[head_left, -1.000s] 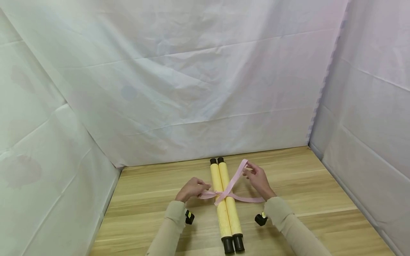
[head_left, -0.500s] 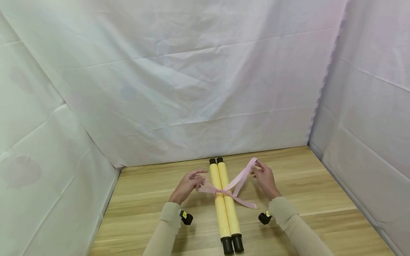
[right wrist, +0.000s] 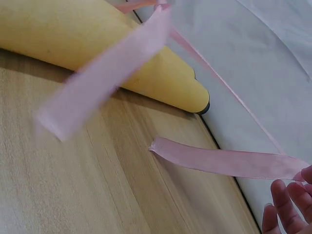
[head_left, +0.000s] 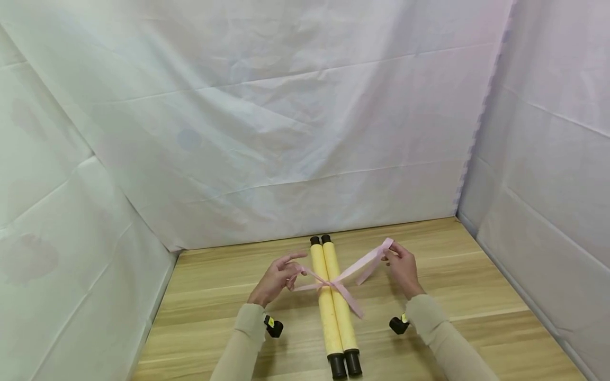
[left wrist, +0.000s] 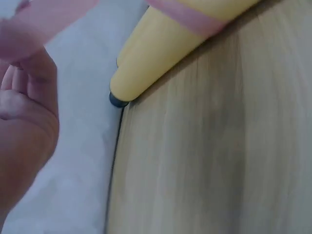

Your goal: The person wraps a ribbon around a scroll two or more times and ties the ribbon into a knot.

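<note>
Two yellow rods (head_left: pixel 328 317) with black end caps lie side by side on the table, pointing away from me. A pink ribbon (head_left: pixel 355 269) wraps round both near their middle and crosses on top. At the left, my left hand (head_left: pixel 274 279) pinches a loop of it, index finger stretched out over the rods. To the right, my right hand (head_left: pixel 404 271) pinches the other side, raised and pulled taut from the crossing; a tail hangs from the fingers (right wrist: pixel 285 204). Another loose ribbon end (right wrist: pixel 105 80) sticks out from the crossing toward the near right.
The wood-grain table (head_left: pixel 200 323) runs back to a white cloth wall (head_left: pixel 286 132), with more cloth at both sides. A small black wrist camera (head_left: pixel 274 327) sits under the left sleeve, another black camera (head_left: pixel 399 324) by the right one.
Both hands have moved apart, drawing the ribbon outward on each side. The left index finger has straightened. The loose end by the right wrist has swung nearer the rods.
</note>
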Available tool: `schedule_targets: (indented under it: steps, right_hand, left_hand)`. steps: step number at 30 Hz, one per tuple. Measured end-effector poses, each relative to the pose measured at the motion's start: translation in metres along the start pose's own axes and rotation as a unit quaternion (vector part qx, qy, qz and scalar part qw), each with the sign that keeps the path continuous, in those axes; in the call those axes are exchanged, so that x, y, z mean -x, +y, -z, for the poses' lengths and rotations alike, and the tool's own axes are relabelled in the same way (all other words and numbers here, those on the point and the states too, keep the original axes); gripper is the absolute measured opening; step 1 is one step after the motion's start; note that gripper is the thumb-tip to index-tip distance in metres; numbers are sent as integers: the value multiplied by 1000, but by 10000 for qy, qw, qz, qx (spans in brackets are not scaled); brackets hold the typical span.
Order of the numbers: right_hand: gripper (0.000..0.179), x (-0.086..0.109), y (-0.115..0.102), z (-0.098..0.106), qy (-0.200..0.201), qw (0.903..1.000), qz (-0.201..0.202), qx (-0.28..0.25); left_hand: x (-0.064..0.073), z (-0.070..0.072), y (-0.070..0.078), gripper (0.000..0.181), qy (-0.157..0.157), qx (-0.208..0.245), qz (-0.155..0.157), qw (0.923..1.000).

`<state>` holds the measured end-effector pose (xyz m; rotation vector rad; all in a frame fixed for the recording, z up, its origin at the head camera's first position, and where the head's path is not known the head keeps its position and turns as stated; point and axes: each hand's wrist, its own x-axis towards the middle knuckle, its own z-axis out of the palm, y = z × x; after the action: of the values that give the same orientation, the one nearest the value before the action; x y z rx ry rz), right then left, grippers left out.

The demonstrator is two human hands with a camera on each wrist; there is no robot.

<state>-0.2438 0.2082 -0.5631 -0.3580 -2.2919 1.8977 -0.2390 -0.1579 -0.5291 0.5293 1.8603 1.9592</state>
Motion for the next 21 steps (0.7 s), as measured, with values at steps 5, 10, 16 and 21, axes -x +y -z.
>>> schedule_targets:
  steps: [5,10,16,21]
  right_hand:
    - [41,0,3,4,150,9998,-136,-88]
    - [41,-1,6,6,232,9990,-258,-286]
    - [40,-3,9,11,337,9984,-366,-277]
    - [42,-2,14,20,423,9976,-459,-284]
  left_hand:
    - [2,-3,19,24,647,-2340,192,9699]
    - [3,-8,40,25,862,-4214,291,9023]
    - [8,-3,46,28,1412,-5435,259,8270]
    - [16,13,32,26,1863,-5754,181,7962]
